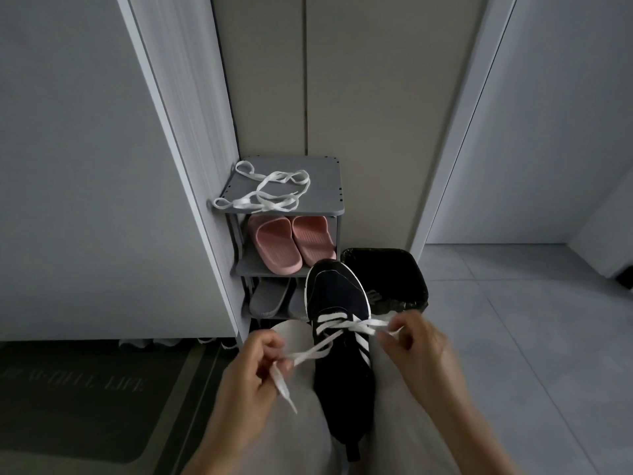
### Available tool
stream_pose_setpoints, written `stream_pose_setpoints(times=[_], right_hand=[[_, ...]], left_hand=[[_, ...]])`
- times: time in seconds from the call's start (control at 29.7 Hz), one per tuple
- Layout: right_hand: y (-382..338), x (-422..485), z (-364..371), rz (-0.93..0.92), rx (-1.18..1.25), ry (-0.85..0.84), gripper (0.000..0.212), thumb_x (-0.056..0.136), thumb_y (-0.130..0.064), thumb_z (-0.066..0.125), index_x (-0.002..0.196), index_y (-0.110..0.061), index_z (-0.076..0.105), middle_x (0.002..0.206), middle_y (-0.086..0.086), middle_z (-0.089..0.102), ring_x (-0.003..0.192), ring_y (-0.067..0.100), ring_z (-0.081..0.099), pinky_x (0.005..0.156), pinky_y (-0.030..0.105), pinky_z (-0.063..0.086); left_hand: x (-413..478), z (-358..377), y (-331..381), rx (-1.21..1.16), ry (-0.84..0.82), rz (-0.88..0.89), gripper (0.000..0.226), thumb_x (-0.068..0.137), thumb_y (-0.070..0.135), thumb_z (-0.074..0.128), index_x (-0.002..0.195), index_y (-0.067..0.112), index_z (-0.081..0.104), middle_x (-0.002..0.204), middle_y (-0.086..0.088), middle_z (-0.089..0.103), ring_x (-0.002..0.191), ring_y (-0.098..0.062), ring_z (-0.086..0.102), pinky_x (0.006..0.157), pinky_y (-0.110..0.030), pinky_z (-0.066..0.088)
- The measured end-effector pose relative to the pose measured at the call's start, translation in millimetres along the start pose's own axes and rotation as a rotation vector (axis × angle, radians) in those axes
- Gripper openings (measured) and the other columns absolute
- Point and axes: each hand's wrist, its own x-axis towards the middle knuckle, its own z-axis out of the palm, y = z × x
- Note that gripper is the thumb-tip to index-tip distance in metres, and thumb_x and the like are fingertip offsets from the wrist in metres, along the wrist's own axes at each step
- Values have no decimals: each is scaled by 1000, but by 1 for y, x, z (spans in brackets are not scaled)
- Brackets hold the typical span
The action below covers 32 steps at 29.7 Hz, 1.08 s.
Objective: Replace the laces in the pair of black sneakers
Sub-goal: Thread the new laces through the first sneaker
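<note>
Sneaker (337,296) sits between left fingers (272,349) and right fingers (397,334), each pinching white lace (373,323).

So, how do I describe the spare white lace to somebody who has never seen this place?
Find the small grey shoe rack standing straight ahead in the corner. On its top shelf, above the pink slippers, lies the loose white lace, tangled in loops. Unlike the threaded lace in the black sneaker, it sits in no shoe.

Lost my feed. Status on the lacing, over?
Left hand and right hand each pinching a lace end. Sneaker on lap, partly laced. Nothing blocking.
</note>
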Motion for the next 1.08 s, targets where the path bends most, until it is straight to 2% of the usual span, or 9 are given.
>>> stream_pose_setpoints(times=[0.13,0.24,0.37,0.54,0.61,0.71,0.87,0.97,1.08], right_hand=[[-48,-14,22,218,446,-431,38,93,-38,51,68,-14,65,44,-6,51,40,4,41,43,16,31],[-58,-17,34,377,794,-431,29,94,-19,53,68,-8,61,42,-5,46,36,6,33,37,17,25],[-48,-29,28,59,453,-603,33,93,-15,54,60,-23,57,42,-9,49,41,1,40,45,12,30],[-53,-56,34,-257,140,-1056,20,93,-20,51,97,-8,66,56,-19,50,57,-13,49,63,3,39],[-52,-57,35,-299,109,-1053,21,94,-21,50,101,-8,66,57,-19,46,59,-13,48,65,4,38],[-46,-45,22,-84,257,-945,22,93,-29,53,77,-21,67,56,-16,52,52,-4,47,53,8,38],[-41,-26,16,514,1091,-541,27,98,-17,42,89,-3,63,50,2,44,37,7,26,34,15,19],[-46,-27,21,410,988,-564,27,97,-12,43,75,-9,60,49,0,37,39,6,22,36,14,16],[-46,-34,18,165,730,-798,34,94,-12,51,64,-24,63,49,-6,41,43,6,31,41,15,24]], left_hand=[[-5,0,9,-26,-346,-25,28,82,2,65,79,29,57,79,6,63,70,-5,60,64,-13,47],[0,0,6,120,-541,3,36,83,9,65,85,43,55,79,18,57,72,1,54,67,-12,44],[24,-20,-5,434,-501,-92,40,88,5,54,96,44,50,94,20,56,82,2,56,70,-15,49],[36,19,13,77,-440,-242,11,89,26,59,88,19,67,73,3,70,62,1,61,60,-16,45],[32,36,14,63,-423,-219,10,88,21,61,82,16,65,60,3,65,57,-4,59,63,-20,47],[25,27,10,126,-411,-144,19,88,14,60,73,24,59,55,8,57,54,0,53,59,-16,42],[6,-9,16,34,-801,-211,14,87,13,62,77,23,63,65,12,62,63,3,57,65,-11,43],[10,-11,18,-6,-749,-256,10,88,16,61,83,21,67,70,13,66,68,7,60,66,-7,43],[21,0,13,-209,-381,-429,20,93,16,52,89,8,70,66,7,67,53,3,56,51,-8,39]])
